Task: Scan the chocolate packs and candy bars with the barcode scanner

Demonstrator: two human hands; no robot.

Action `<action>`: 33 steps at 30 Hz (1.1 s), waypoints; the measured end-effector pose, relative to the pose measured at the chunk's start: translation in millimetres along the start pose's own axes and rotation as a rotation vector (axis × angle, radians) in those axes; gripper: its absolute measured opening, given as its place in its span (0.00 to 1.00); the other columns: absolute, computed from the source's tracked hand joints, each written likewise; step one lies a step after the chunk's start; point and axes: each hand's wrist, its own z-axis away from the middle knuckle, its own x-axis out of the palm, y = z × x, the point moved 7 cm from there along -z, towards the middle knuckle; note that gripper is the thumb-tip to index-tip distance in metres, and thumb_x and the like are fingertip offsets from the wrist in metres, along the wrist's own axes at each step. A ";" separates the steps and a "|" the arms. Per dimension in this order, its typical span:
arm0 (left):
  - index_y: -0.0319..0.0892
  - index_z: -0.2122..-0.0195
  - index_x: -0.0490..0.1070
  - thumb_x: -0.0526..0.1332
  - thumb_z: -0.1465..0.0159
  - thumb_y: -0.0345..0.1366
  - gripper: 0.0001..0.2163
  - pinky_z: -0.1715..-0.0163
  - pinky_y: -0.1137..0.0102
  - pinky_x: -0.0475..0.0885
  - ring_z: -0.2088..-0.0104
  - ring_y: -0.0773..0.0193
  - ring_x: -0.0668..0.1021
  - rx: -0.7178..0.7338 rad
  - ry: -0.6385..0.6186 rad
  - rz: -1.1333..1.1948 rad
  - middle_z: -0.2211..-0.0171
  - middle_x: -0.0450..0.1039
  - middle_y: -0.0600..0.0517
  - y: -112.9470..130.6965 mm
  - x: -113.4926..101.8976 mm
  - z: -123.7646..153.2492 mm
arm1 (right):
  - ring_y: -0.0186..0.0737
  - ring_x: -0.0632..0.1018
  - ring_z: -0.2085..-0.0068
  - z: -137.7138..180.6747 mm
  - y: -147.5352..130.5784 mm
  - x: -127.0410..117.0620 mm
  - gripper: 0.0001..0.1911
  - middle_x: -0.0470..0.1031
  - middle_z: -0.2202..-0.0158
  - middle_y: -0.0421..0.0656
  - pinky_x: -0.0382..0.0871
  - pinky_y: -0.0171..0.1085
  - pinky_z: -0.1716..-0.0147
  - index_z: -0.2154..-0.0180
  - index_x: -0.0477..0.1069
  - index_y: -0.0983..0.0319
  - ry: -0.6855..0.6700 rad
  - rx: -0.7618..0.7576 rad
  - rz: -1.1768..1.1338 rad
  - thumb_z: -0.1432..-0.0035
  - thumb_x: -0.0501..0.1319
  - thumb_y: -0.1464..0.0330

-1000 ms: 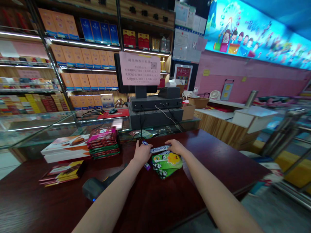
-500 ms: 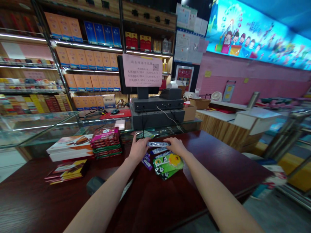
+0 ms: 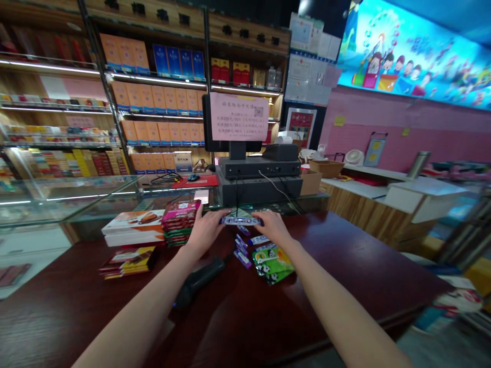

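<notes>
Both hands grip a slim blue-and-white candy stick pack [image 3: 241, 221] by its ends, held level above the counter. My left hand [image 3: 207, 229] closes on its left end, the thumb and fingers partly hidden. At the right end, my right hand [image 3: 273, 225] pinches the pack. Beneath it lie several purple stick packs [image 3: 242, 258] and another blue-and-white stick pack [image 3: 259, 239]. Green panda-print packets [image 3: 273, 266] rest by my right wrist. A dark handheld scanner [image 3: 199, 281] lies beside my left forearm.
Stacked red and green snack packets [image 3: 179, 222], white boxes [image 3: 134, 228] and yellow-maroon packs [image 3: 128, 261] stand at the left on the dark wooden counter [image 3: 345, 266]. Behind are a till with a monitor bearing a pink notice [image 3: 240, 117] and a glass display case [image 3: 92, 202].
The stick pack has moved left over the counter in both hands, away from the other blue-and-white packs. The view has shifted, and more of the scanner shows.
</notes>
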 end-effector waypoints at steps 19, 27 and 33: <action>0.50 0.39 0.63 0.58 0.31 0.37 0.19 0.32 0.46 0.48 0.46 0.56 0.78 -0.051 0.160 -0.042 0.44 0.77 0.50 -70.7 -51.7 75.2 | 0.46 0.75 0.48 -9.5 -102.1 15.1 0.28 0.79 0.50 0.46 0.65 0.43 0.50 0.39 0.67 0.58 0.157 -0.234 -0.138 0.40 0.59 0.77; 0.49 0.40 0.64 0.57 0.30 0.39 0.18 0.31 0.47 0.47 0.47 0.57 0.79 -0.102 0.247 -0.011 0.46 0.78 0.50 -89.0 -65.4 107.3 | 0.46 0.74 0.47 -4.2 -128.1 29.8 0.29 0.78 0.48 0.46 0.65 0.45 0.47 0.37 0.65 0.57 0.230 -0.294 -0.227 0.39 0.56 0.78; 0.48 0.40 0.64 0.56 0.29 0.39 0.17 0.31 0.47 0.50 0.47 0.57 0.79 -0.152 0.275 0.005 0.47 0.78 0.48 -99.4 -61.3 125.8 | 0.46 0.73 0.45 -0.1 -136.8 44.2 0.30 0.76 0.46 0.47 0.66 0.46 0.46 0.37 0.65 0.58 0.255 -0.337 -0.284 0.39 0.54 0.80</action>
